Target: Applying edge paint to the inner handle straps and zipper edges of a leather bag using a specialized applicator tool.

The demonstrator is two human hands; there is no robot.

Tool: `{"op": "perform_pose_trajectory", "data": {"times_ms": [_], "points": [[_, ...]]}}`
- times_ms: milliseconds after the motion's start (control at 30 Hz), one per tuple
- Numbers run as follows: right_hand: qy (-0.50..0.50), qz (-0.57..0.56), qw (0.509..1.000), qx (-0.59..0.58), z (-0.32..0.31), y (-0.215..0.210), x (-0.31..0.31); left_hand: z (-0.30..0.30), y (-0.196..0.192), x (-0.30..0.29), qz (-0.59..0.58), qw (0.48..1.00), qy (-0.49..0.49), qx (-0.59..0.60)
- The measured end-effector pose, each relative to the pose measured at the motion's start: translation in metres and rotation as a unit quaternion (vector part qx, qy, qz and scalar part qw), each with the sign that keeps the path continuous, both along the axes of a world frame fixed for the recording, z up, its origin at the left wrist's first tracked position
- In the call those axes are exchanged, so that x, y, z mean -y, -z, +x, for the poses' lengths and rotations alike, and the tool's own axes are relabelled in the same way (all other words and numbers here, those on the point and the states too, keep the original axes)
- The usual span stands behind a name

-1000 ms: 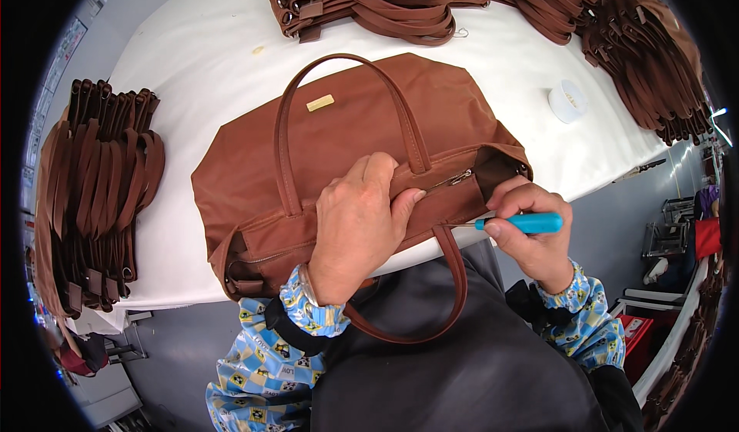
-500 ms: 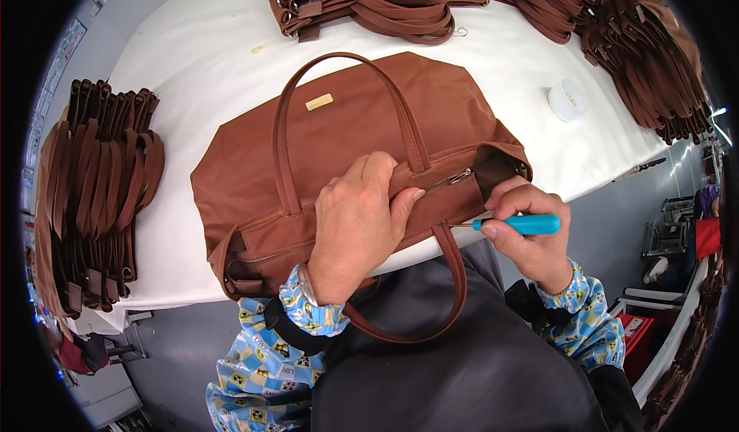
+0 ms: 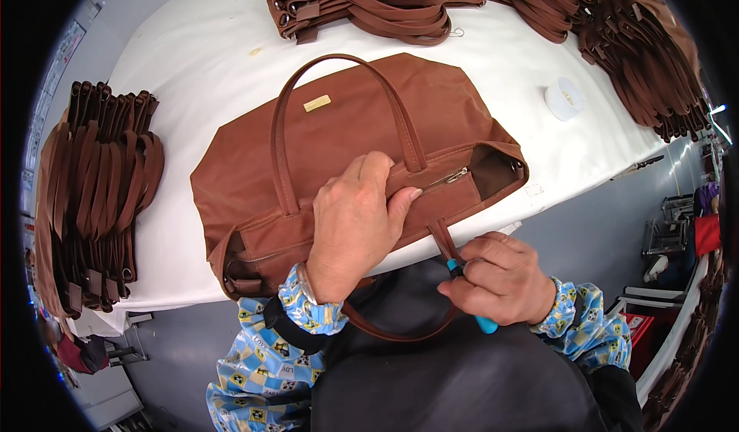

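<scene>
A brown handbag (image 3: 362,101) lies on the white table, its zipped opening facing me and a small gold plate on its far side. My left hand (image 3: 350,224) grips the bag's top edge, thumb beside the zipper (image 3: 456,176). My right hand (image 3: 500,278) is closed around a turquoise-handled tool (image 3: 486,324), held just off the bag's front edge at the base of the near handle (image 3: 408,335). This handle hangs over the table edge toward my dark apron. The tool's tip is hidden near the handle base, so its kind cannot be told.
Stacks of brown bag pieces with straps lie at the left (image 3: 100,178), at the back (image 3: 392,1) and at the right (image 3: 647,63). A small white cup (image 3: 564,99) stands right of the bag on the white table (image 3: 192,47). Beyond the right edge are carts and a red bin (image 3: 637,328).
My right hand has moved down and left, turning the tool from level to steep and wrapping more fully around it. The bag's right end has shifted slightly. My left hand stays put.
</scene>
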State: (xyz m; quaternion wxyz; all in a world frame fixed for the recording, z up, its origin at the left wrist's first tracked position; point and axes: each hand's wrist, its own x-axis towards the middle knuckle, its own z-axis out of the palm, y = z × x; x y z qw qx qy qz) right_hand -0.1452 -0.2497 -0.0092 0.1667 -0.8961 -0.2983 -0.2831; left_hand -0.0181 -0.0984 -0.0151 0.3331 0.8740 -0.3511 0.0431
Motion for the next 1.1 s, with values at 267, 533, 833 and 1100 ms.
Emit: {"op": "perform_pose_trajectory", "data": {"times_ms": [267,533,833,1100], "points": [[0.01,0.075,0.997,0.008,0.001,-0.008,0.008,0.001,0.002,0.001,0.002,1.0,0.004,0.006],[0.011,0.1,0.995,-0.018,0.006,-0.003,0.004,0.0,-0.003,-0.006,0.013,1.0,-0.007,-0.022],[0.008,0.371,0.92,-0.123,-0.002,-0.001,0.033,0.002,-0.087,-0.098,0.003,0.995,-0.057,0.084],[0.026,0.587,0.795,-0.147,0.027,0.006,0.064,0.009,-0.04,-0.107,0.071,0.989,-0.064,-0.115]]}}
